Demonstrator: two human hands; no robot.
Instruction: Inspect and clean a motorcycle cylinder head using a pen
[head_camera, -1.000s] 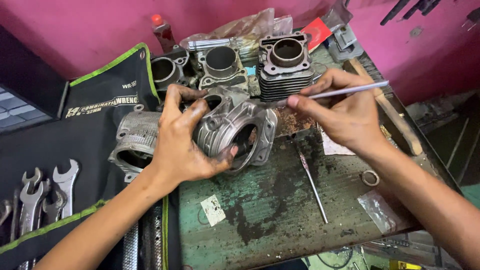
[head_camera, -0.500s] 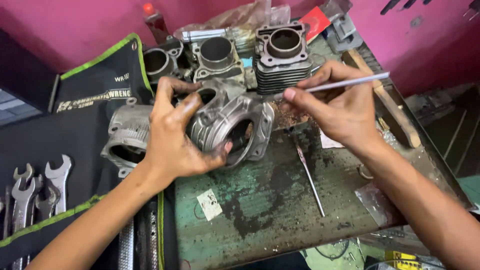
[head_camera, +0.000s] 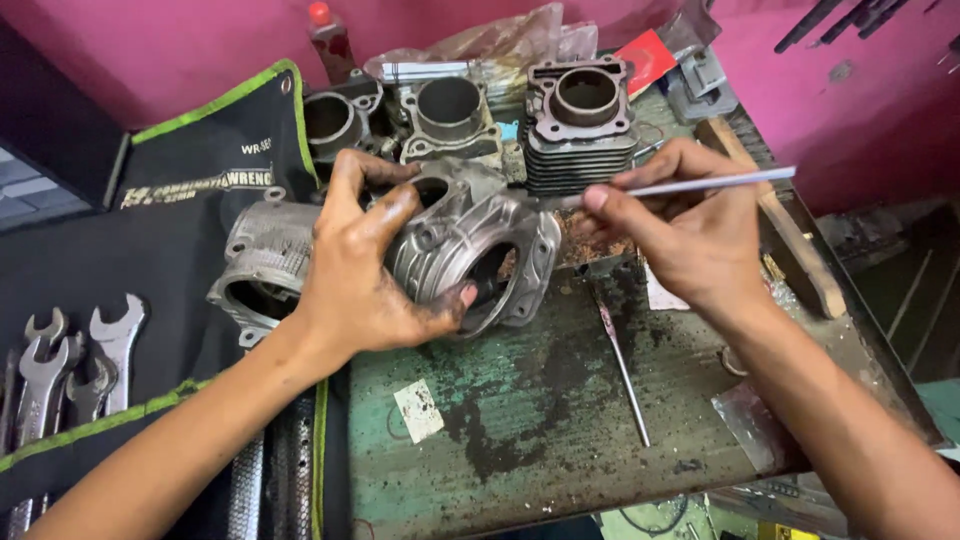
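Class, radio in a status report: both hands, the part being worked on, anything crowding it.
Left hand grips the tilted engine cylinder. Right hand pinches a thin metal rod at its rim. More cylinders crowd close behind; loose rod lies on the bench.

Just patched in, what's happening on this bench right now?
A person is working on a grey metal engine cylinder block lying on its side on a worn green workbench. The left hand grips the block around its body, thumb at the rim of the bore. The right hand holds a thin silver metal rod like a pen, its tip at the block's edge. More cylinder blocks stand behind, and steel wrenches lie in a black tool roll to the left.
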